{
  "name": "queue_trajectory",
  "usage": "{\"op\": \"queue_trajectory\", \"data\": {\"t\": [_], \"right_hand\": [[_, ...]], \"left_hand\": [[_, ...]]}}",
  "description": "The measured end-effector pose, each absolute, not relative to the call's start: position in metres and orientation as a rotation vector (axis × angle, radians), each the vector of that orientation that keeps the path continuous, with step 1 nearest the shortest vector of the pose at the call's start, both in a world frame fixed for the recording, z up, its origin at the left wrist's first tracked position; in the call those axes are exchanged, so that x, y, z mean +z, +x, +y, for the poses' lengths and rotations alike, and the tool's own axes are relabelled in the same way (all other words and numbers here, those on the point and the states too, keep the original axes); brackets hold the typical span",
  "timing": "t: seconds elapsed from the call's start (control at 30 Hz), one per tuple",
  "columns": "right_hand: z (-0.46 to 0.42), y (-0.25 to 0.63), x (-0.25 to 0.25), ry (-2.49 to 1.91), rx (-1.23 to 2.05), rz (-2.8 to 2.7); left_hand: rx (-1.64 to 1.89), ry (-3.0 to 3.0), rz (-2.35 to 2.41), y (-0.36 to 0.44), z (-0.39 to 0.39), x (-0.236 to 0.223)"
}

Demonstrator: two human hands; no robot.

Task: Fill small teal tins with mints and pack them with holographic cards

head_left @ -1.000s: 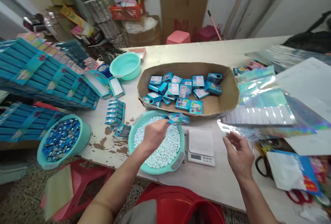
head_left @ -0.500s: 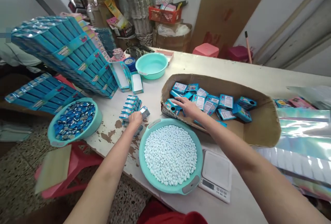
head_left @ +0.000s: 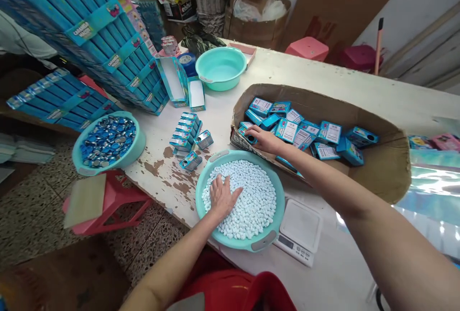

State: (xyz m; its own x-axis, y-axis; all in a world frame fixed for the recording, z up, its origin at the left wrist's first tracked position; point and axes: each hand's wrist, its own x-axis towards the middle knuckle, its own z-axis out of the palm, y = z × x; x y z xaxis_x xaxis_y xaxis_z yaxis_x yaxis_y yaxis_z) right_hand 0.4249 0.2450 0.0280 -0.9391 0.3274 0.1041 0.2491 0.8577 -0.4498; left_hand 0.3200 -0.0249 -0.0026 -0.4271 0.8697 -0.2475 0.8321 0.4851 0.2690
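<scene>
My left hand (head_left: 222,198) lies open on the small white candies (head_left: 247,201), which fill a turquoise basin (head_left: 201,201); its fingers are spread. Inside the long cardboard box (head_left: 381,167), my right hand (head_left: 265,139) has its fingers bent over a small blue carton (head_left: 246,126) at the left end. Many similar blue cartons (head_left: 287,130) lie jumbled beside that hand. On the table left of the basin stands a row of blue cartons (head_left: 185,131). Two more, an upright carton (head_left: 204,139) and a tilted carton (head_left: 190,161), sit close to the row.
A digital scale (head_left: 301,227) stands right of the candies. Blue and silver pieces fill another basin (head_left: 142,150) at the table's left edge, near tall stacks of blue packs (head_left: 108,38). Behind are an empty turquoise basin (head_left: 223,64) and a blue tape roll (head_left: 187,63).
My left hand has let go of a carton by the row and moved right and down onto the candies. My right hand stays at the box's left end, its fingers now more bent.
</scene>
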Motion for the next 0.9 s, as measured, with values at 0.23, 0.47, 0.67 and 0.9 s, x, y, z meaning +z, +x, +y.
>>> {"op": "queue_trajectory", "data": {"t": [0.23,0.47,0.67,0.9], "right_hand": [[0.237,0.424,0.026,-0.572,0.412,-2.898],[0.234,0.430,0.027,-0.473,0.230,-2.908],[0.204,0.489,0.079,-0.799,0.187,-2.457],[0.014,0.636,0.136,-1.412,-0.292,-2.177]], "left_hand": [[0.252,1.477,2.278,0.345,-0.014,-0.003],[0.365,1.306,2.236,0.344,-0.010,-0.007],[0.698,1.132,2.098,0.332,0.002,-0.015],[1.056,0.589,1.582,0.318,0.013,-0.011]]}}
